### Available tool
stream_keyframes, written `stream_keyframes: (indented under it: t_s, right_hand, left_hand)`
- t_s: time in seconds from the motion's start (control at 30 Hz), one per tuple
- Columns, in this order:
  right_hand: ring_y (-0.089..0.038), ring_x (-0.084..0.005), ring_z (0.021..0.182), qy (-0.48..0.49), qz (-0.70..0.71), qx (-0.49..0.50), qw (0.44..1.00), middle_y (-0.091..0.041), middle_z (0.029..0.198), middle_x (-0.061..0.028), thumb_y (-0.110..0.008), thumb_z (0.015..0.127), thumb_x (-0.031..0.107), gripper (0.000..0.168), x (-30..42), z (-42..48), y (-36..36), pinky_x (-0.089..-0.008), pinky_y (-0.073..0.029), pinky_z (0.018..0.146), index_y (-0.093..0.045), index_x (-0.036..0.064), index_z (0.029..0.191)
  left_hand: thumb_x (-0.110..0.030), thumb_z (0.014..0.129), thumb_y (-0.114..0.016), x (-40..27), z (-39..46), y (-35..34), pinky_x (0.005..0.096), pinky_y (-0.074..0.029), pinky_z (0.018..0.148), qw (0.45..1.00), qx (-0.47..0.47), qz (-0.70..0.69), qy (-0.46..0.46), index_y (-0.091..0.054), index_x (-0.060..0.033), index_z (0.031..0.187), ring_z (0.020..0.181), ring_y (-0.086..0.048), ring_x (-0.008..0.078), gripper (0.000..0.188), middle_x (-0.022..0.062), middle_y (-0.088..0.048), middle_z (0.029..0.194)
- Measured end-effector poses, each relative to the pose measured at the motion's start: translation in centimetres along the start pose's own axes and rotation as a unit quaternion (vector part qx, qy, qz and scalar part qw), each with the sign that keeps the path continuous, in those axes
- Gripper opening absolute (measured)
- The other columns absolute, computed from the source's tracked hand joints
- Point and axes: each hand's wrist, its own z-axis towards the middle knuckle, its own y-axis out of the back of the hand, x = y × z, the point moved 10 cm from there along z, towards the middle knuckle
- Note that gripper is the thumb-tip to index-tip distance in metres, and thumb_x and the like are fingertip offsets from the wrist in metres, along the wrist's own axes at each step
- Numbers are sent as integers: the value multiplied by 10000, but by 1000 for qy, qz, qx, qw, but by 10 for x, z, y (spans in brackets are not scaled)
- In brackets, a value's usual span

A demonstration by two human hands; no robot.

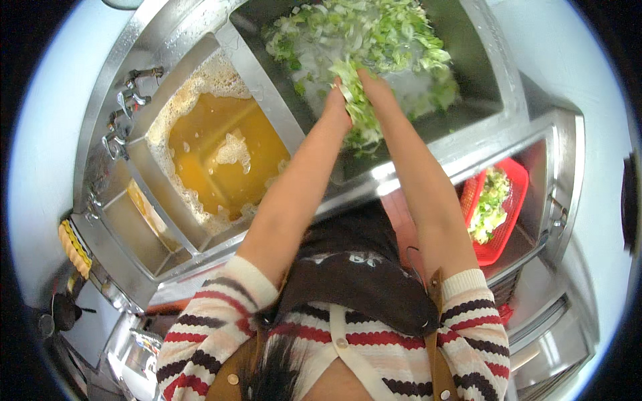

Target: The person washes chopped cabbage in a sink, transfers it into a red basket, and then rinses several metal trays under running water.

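Observation:
Chopped leafy greens (376, 30) float in water in a large stainless steel sink basin (481, 60). Both hands hold one clump of wet, cut lettuce-like leaves (355, 100) between them at the near part of the basin. My left hand (339, 103) is on the clump's left side, its fingers partly hidden by leaves. On the other side, my right hand (373, 85) presses in with its fingertips among the greens. Loose leaves trail from the lower end of the clump towards the basin's near wall.
Left of the greens, a second basin holds amber water with foam (233, 150). Metal taps (131, 97) line the far-left wall. A red plastic basket (516, 200) of chopped greens sits in another sink at right. A yellow sponge-like item (75, 248) lies at the left edge.

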Motion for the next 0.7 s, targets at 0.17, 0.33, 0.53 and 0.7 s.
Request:
stream_keyframes:
  t_s: [0.17,0.33,0.53,0.7]
  right_hand:
    - [-515,-307,1083,118,14,-75,990,-529,1183,-212,-578,723,503,788,123,-79,16,-371,-408,893,-425,-50,1263]
    - [-485,-332,1136,152,40,-68,985,-504,1217,-231,-531,735,542,758,159,-116,45,-367,-379,946,-462,-10,1249]
    - [-497,-323,1129,198,47,-92,975,-516,1207,-222,-493,743,567,737,173,-136,118,-365,-381,954,-497,10,1226]
    - [-534,-340,1075,218,133,-224,941,-557,1126,-248,-558,710,539,698,116,-167,274,-369,-405,925,-544,26,1184]
  left_hand:
    - [-491,926,-297,-63,-71,-55,444,-430,884,988,72,64,-117,-486,-125,1201,1042,-533,266,495,69,-551,1150]
    - [-408,951,-290,-71,-104,-97,412,-450,864,976,120,57,-172,-519,-128,1160,1004,-558,234,418,43,-581,1105]
    - [-391,936,-343,-23,-142,-168,409,-473,852,956,199,136,-170,-520,-113,1151,1008,-565,239,393,69,-577,1113]
    - [-377,945,-336,99,-155,-243,379,-495,825,949,226,176,-132,-513,-99,1154,998,-573,229,390,78,-573,1118]
